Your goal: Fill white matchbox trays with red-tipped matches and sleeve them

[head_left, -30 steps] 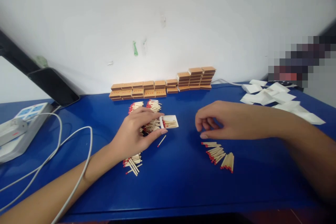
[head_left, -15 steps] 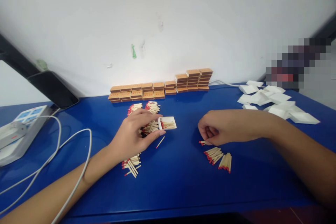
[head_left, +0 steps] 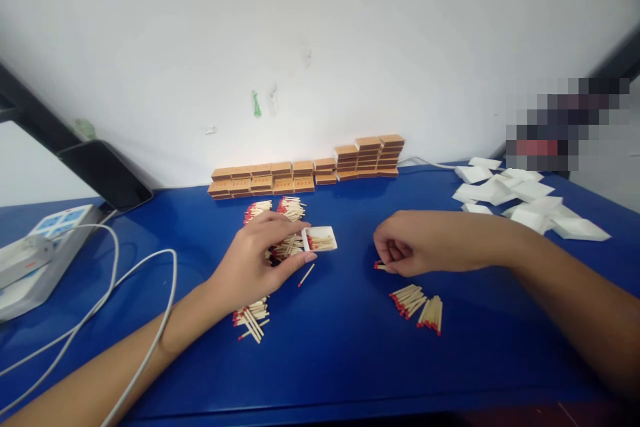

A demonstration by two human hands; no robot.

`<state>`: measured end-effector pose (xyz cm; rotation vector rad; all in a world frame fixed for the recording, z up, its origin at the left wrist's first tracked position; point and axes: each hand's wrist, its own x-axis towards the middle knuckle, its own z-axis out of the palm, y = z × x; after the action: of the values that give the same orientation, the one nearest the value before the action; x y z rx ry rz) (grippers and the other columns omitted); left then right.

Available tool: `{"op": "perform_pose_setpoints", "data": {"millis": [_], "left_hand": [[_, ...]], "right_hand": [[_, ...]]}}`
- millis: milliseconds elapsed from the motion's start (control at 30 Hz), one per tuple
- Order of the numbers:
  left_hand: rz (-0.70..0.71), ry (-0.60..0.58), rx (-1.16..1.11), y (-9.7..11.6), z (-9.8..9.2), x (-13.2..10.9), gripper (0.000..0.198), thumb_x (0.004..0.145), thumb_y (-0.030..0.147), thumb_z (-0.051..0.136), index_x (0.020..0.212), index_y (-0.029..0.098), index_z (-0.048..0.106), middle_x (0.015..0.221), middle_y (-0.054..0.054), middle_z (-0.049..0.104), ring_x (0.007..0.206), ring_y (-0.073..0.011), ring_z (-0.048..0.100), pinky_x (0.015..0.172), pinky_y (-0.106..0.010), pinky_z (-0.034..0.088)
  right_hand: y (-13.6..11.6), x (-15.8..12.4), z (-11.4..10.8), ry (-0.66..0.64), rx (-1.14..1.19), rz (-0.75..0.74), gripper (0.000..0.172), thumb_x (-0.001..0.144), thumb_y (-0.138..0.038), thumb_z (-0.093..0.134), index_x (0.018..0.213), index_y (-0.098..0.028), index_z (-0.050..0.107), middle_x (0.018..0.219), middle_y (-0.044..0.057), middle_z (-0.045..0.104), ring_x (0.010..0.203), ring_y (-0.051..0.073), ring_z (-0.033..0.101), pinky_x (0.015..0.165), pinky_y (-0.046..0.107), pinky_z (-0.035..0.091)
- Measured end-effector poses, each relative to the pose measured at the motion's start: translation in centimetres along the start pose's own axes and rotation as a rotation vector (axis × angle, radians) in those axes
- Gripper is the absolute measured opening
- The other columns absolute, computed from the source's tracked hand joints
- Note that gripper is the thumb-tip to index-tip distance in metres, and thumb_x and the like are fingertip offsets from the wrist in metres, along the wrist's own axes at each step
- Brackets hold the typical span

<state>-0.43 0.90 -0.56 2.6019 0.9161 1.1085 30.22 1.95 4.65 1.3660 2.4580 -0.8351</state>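
Between thumb and fingers, my left hand [head_left: 263,250] grips a small white matchbox tray [head_left: 329,232] by its left end. Several red-tipped matches lie inside the tray. Under and around this hand are piles of loose matches [head_left: 251,312], partly hidden by it. A single match [head_left: 307,275] rests on the blue table just below the tray. To the right, my right hand [head_left: 400,245] is closed in a pinch, with red match heads [head_left: 378,265] sticking out at the fingertips. Two small fanned bunches of matches [head_left: 409,300] lie below that hand.
Stacked orange matchboxes [head_left: 300,173] line the wall. White folded trays [head_left: 530,197] are heaped at the right back. On the left are a power strip [head_left: 55,240], a dark phone [head_left: 107,173] leaning up, and a white cable [head_left: 173,280] looping over my left forearm.
My right hand has shifted slightly left, toward the tray, with the matches in its pinch. The left hand still holds the tray, and the view has tipped very slightly.
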Motion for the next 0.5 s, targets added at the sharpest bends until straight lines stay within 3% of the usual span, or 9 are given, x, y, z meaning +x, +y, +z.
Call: {"op": "perform_pose_setpoints", "data": {"millis": [333, 500], "left_hand": [[-0.018, -0.041, -0.026, 0.1, 0.1, -0.1, 0.037, 0.092, 0.033, 0.081, 0.126, 0.021, 0.074, 0.114, -0.01, 0.078, 0.107, -0.0257, 0.071, 0.094, -0.042, 0.059], [-0.008, -0.044, -0.036, 0.2, 0.0, -0.2, 0.037, 0.092, 0.033, 0.081, 0.126, 0.02, 0.074, 0.114, -0.01, 0.078, 0.105, -0.0254, 0.07, 0.093, -0.043, 0.059]], "right_hand": [[0.3, 0.9, -0.6, 0.164, 0.126, -0.13, 0.027, 0.092, -0.047, 0.063, 0.083, -0.022, 0.067, 0.081, 0.002, 0.073, 0.07, 0.018, 0.062, 0.063, 0.03, 0.044], [-0.3, 1.1, -0.6, 0.261, 0.218, -0.196, 0.026, 0.09, -0.046, 0.068, 0.084, -0.021, 0.069, 0.078, 0.001, 0.07, 0.068, 0.015, 0.059, 0.062, 0.027, 0.042]]}}
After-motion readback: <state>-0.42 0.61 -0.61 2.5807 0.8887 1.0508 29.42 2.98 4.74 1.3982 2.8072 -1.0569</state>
